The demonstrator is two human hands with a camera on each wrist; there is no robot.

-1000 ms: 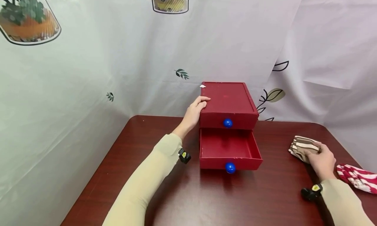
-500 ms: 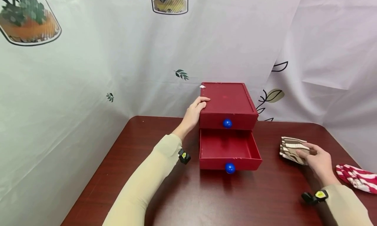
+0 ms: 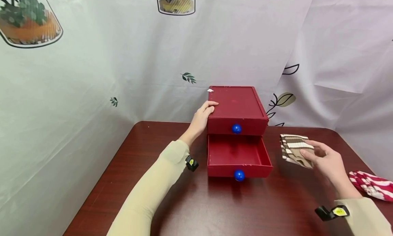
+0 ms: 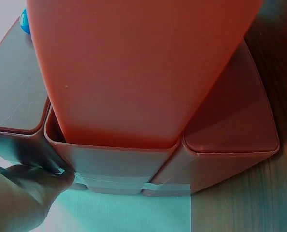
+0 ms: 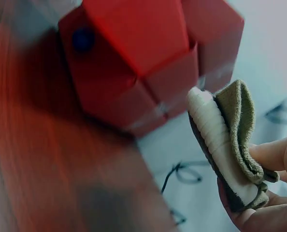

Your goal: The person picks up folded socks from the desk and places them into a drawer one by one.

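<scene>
A small red drawer unit (image 3: 234, 101) with blue knobs stands against the back sheet. Its pulled-out drawer (image 3: 239, 171) shows a bare red inside; in the left wrist view this is the middle of three tiers. My left hand (image 3: 199, 121) rests on the unit's top left edge, with fingertips over the top. To the right of the unit, my right hand (image 3: 331, 164) pinches a folded brown-and-white striped sock (image 3: 296, 149) between thumb and fingers, raised over the table. The right wrist view shows the sock's thick folded layers (image 5: 223, 140).
Near the table's right edge lies a red-and-white striped cloth item (image 3: 373, 185), partly behind the right forearm. The reddish-brown table (image 3: 129, 181) has rounded back corners. White patterned sheets (image 3: 138, 41) hang behind and to the left.
My right hand has lifted the striped sock off the table and carried it leftward, closer to the open drawer. The left hand has stayed on the drawer unit.
</scene>
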